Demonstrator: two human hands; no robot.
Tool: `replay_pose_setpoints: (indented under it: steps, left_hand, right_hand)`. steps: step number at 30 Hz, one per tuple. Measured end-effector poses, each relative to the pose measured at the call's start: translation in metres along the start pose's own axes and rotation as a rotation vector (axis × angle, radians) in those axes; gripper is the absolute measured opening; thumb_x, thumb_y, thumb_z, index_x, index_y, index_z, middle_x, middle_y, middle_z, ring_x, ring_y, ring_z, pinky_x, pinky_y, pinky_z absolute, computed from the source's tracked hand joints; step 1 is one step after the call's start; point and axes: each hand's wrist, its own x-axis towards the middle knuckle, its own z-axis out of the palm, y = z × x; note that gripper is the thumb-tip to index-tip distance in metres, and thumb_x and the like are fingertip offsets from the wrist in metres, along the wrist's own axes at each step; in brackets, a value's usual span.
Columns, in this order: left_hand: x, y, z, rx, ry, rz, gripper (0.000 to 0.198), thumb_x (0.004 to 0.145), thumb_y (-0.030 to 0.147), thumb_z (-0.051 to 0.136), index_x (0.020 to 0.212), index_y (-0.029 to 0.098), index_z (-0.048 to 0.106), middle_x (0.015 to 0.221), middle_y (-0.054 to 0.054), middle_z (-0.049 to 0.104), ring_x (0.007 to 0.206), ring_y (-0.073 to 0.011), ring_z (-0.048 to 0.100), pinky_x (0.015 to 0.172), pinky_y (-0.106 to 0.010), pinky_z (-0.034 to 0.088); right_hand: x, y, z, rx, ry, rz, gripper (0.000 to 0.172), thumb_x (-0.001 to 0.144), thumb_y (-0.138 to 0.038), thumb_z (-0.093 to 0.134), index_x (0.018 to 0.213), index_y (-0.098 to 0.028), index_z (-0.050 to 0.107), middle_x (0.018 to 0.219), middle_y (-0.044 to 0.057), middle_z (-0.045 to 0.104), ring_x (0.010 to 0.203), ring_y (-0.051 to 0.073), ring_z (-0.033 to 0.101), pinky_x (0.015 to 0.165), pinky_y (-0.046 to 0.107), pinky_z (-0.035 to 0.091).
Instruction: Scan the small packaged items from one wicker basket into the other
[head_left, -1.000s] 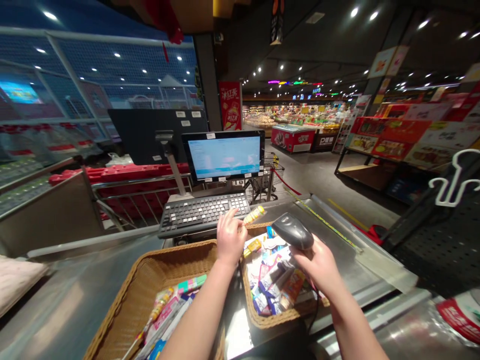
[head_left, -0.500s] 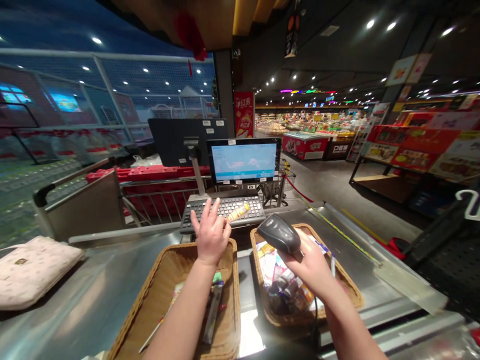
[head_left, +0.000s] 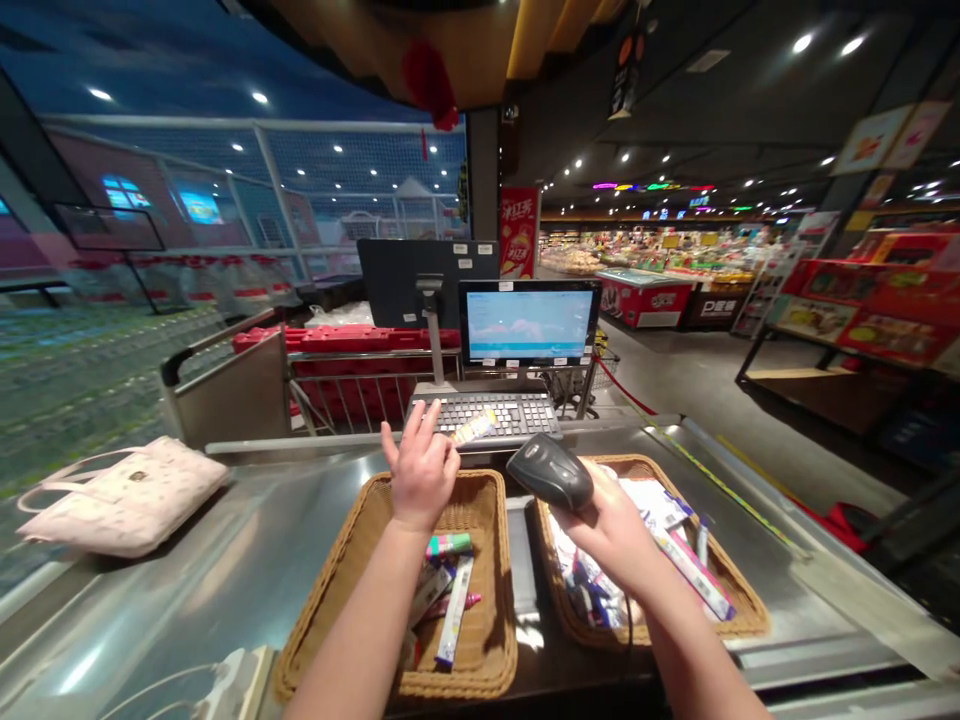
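Note:
Pinched at the thumb side of my left hand [head_left: 421, 475] is a slim white-and-yellow tube [head_left: 474, 428], its other fingers spread out in front of the keyboard [head_left: 517, 415]. My right hand [head_left: 611, 525] grips a black barcode scanner [head_left: 551, 472], its head turned left toward the tube. Under my left forearm stands a wicker basket [head_left: 491, 640] with several slim packets [head_left: 454, 610] and a green tube [head_left: 448, 544] inside. A second wicker basket [head_left: 739, 610], filled with small packaged goods [head_left: 694, 570], lies below my right hand and is partly hidden by it.
A lit monitor [head_left: 529, 322] stands behind the keyboard. On the metal counter [head_left: 247, 540], a pale pink handbag [head_left: 139, 500] rests at left. A white power strip [head_left: 229, 685] with cables sits near the front edge. Beyond are a shopping cart [head_left: 360, 390] and boxed-goods shelves [head_left: 885, 290].
My view has turned left, so the counter, baskets and monitor appear further right. Both hands keep their hold on the tube and the scanner. The scanner has shifted left relative to the right basket.

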Motion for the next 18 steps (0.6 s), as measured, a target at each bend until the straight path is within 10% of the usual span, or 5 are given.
replay_pose_setpoints:
  steps: [18]
  left_hand:
    - [-0.006, -0.026, -0.02, 0.007, 0.013, -0.038, 0.011, 0.081, 0.017, 0.058, 0.072, 0.021, 0.06, 0.135, -0.008, 0.06, 0.132, -0.028, 0.049, 0.117, -0.059, 0.012]
  right_hand:
    - [0.004, -0.018, 0.017, 0.065, -0.043, 0.028, 0.033, 0.081, -0.022, 0.059, 0.114, -0.019, 0.062, 0.118, 0.011, 0.064, 0.109, 0.026, 0.059, 0.094, 0.04, 0.047]
